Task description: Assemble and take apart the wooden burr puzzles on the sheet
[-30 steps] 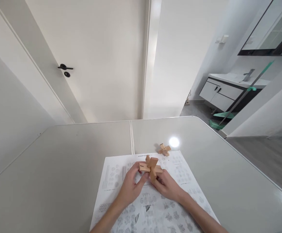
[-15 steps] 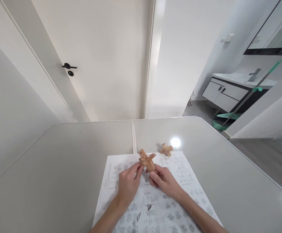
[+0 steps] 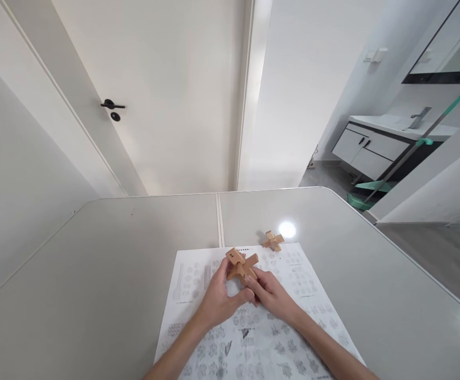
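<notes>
Between my hands, above a printed sheet (image 3: 190, 327), is a wooden burr puzzle (image 3: 241, 266) made of crossed bars, with a "2" marked on its upper left bar. My left hand (image 3: 218, 301) wraps round its left side, fingers behind it and thumb reaching across below toward the right hand. From the right, my right hand (image 3: 267, 293) pinches the lower bar, thumb in front. Some of the fingers behind the puzzle are hidden. A second, similar wooden burr puzzle (image 3: 273, 241) rests at the sheet's far right edge, apart from both hands.
The grey table (image 3: 95, 274) has a seam down its middle. Rows of small diagrams cover the sheet. Beyond the table stand a closed door (image 3: 182, 95) and, at the right, a washbasin cabinet (image 3: 372, 148) with a green-handled broom (image 3: 423, 142).
The puzzle has been turned so that the number on its bar shows. My left hand has shifted its fingers round the left side, and its thumb now stretches to the right.
</notes>
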